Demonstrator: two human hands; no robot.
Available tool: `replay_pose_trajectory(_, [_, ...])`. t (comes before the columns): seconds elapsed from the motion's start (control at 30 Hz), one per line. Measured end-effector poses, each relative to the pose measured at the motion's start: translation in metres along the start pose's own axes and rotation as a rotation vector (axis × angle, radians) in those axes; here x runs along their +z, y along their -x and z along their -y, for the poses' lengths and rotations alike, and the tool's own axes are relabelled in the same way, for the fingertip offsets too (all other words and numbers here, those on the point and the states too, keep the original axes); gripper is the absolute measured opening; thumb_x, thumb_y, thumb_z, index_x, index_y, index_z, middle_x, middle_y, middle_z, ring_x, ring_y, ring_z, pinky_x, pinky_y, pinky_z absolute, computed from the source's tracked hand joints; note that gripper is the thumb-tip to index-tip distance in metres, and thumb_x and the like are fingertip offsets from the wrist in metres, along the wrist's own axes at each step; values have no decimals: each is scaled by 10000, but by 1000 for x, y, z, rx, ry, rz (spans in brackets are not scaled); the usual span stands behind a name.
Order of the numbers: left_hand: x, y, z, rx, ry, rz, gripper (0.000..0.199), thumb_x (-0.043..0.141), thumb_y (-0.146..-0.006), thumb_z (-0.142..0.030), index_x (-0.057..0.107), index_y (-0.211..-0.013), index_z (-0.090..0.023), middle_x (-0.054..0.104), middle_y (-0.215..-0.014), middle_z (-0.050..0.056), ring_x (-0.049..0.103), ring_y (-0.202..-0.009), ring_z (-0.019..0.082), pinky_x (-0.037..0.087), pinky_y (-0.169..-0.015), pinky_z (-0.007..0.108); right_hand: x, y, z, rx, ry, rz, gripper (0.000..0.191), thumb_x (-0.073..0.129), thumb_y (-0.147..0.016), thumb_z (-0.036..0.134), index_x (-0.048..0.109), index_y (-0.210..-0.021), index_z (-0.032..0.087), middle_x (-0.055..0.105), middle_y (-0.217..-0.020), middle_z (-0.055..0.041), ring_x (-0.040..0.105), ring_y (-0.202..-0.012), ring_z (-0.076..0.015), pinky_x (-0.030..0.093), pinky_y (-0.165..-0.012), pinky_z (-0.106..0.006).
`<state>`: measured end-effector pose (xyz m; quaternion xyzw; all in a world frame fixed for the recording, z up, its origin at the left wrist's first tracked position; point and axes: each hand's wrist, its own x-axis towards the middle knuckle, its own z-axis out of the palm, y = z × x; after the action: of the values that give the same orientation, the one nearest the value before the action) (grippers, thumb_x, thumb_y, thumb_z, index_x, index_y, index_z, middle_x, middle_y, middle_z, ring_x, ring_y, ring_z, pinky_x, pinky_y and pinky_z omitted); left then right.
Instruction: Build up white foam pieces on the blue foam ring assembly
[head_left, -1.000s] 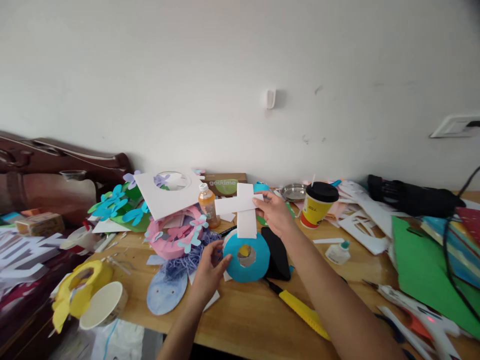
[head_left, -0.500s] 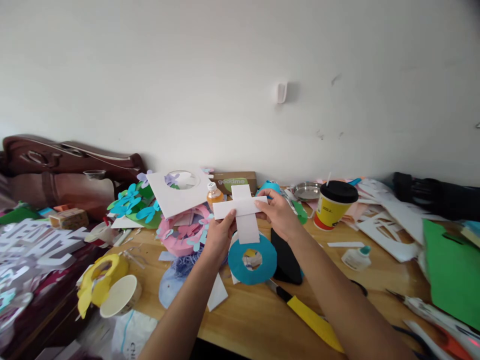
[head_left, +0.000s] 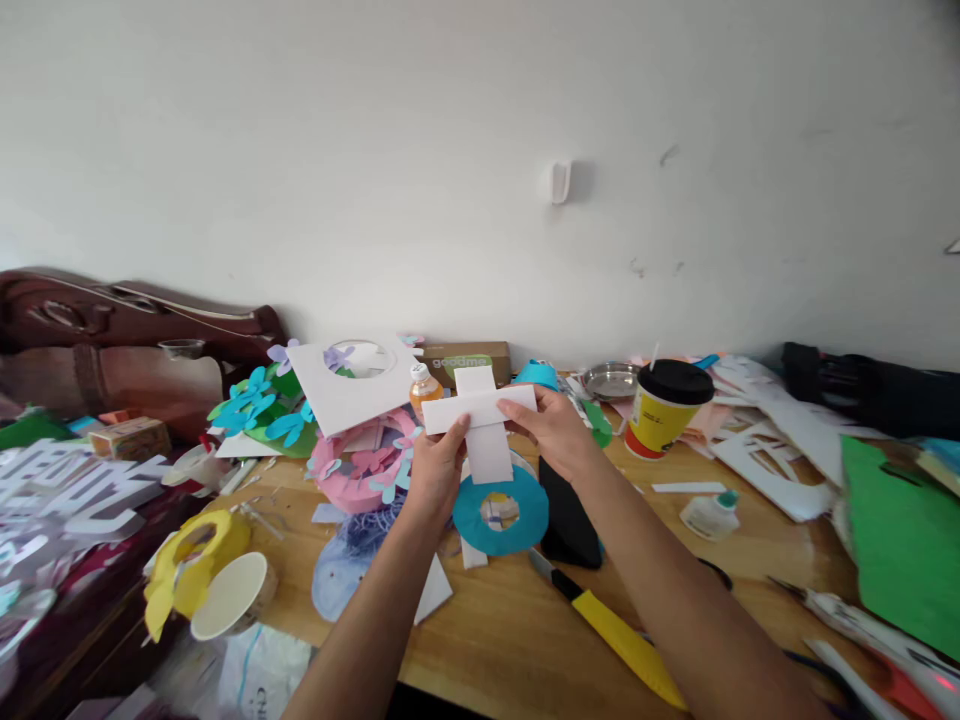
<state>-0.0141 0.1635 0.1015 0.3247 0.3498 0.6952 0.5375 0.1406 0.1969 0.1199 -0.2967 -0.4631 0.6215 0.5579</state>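
Note:
A white paper cross [head_left: 491, 452], made of one strip lying across another, is held up over the table between my hands. A blue paper ring [head_left: 525, 530] with a hole in its middle hangs at the lower end of the upright strip. My left hand [head_left: 437, 465] pinches the cross-strip near its left end, thumb on the front. Near the right end, my right hand [head_left: 551, 425] grips the same strip with the thumb in front and the fingers behind. How the strips and ring are joined is hidden.
A yellow-handled knife [head_left: 615, 630], a black flat object [head_left: 566, 520] and a glue bottle [head_left: 711, 515] lie on the table [head_left: 517, 640]. A pink paper wreath [head_left: 349, 490], an orange drink bottle [head_left: 424, 388] and a yellow cup [head_left: 664, 415] stand behind. Green sheet [head_left: 900, 550] is at right.
The paper cross tilts slightly back, and the ring looks flatter and a little higher. My right thumb has slid a bit left along the strip. The whole view shifts slightly.

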Motion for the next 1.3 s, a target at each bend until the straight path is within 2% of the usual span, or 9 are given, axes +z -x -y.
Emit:
replay_pose_trajectory(0.13, [2,1,0,3,-7,10,398,879,-663,-370,729,-934,-120,775,-909,113,726,-957,285,560,-864,381,-3,-2,-2,3,22,11,330,866,-662,413,739,-886,207,736,-910,-27,675,-852,-193,572,-788,-313])
replay_pose_trajectory(0.6, [4,1,2,22,-50,-4,403,872,-665,-394,731,-946,-141,774,-897,94,722,-944,272,559,-835,360,-5,-1,0,-20,13,19,302,859,-661,400,746,-876,222,738,-909,-21,680,-854,-197,579,-814,-333])
replay_pose_trajectory(0.77, [1,-1,4,26,-88,-6,357,860,-682,-403,735,-897,-147,753,-782,61,720,-841,241,557,-753,324,-5,0,1,-17,11,18,321,863,-648,410,746,-879,220,737,-910,-22,679,-856,-196,577,-815,-330])
replay_pose_trajectory(0.97, [1,0,5,19,-92,-14,364,853,-690,-415,732,-905,-148,757,-809,65,711,-801,227,544,-693,301,-3,1,3,6,35,10,341,863,-639,424,735,-876,215,727,-934,-36,676,-898,-216,583,-827,-344])
replay_pose_trajectory(1.17, [2,2,4,29,-75,-33,415,877,-649,-409,737,-933,-141,764,-856,80,721,-835,242,550,-760,337,-3,2,7,5,3,-4,374,879,-619,385,665,-889,239,672,-845,13,660,-854,-190,592,-779,-332])
replay_pose_trajectory(1.3, [5,5,1,39,-46,-28,462,890,-637,-375,736,-1005,-142,776,-908,92,726,-919,273,557,-809,361,-5,4,11,21,3,30,347,869,-638,375,647,-864,233,657,-831,20,650,-844,-176,588,-758,-306])
